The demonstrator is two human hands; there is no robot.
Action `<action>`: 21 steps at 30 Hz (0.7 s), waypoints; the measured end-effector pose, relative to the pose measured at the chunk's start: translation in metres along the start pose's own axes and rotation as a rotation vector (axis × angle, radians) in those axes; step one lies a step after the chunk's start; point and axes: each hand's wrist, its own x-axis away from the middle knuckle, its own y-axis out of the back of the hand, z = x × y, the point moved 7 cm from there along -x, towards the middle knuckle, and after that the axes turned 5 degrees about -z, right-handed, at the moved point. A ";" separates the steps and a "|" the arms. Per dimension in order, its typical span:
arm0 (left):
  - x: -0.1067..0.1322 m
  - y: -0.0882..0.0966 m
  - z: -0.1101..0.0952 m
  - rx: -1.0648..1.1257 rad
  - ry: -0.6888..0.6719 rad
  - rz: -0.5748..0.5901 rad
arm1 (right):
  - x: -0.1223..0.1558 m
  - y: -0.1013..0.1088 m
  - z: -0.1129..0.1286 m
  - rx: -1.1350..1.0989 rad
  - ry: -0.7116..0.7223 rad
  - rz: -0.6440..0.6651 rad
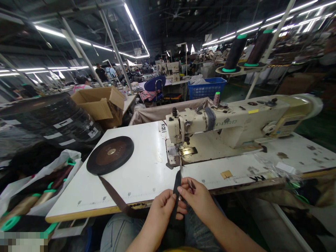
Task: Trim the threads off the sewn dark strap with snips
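Note:
My left hand [163, 207] pinches a dark strap [177, 180] at the white table's front edge. My right hand [197, 198] grips the same strap and holds small thread snips [191, 184] between its fingers. The strap runs up from my hands to the needle area of a cream sewing machine [223, 126]. A brown-black roll of tape [110, 155] lies flat on the table at left, and its loose end [115, 196] trails over the front edge toward my lap.
The white table [141, 175] has a wooden front edge. At left are a black fabric stack [52, 122], an open cardboard box [101, 105] and a bag of thread cones [34, 199]. Two dark thread cones [248, 49] stand above the machine. A blue basket [207, 89] is behind.

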 end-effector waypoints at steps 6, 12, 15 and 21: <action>0.004 0.003 -0.010 0.039 -0.067 -0.047 | -0.002 0.005 0.001 -0.003 -0.006 0.000; 0.003 0.006 -0.010 0.017 -0.052 -0.090 | 0.002 0.004 0.001 -0.008 -0.016 0.008; 0.003 0.005 -0.011 0.037 -0.060 -0.084 | 0.006 -0.001 -0.001 -0.025 -0.044 0.051; 0.000 0.004 -0.009 0.045 -0.113 -0.084 | 0.010 -0.002 0.003 -0.041 -0.063 0.053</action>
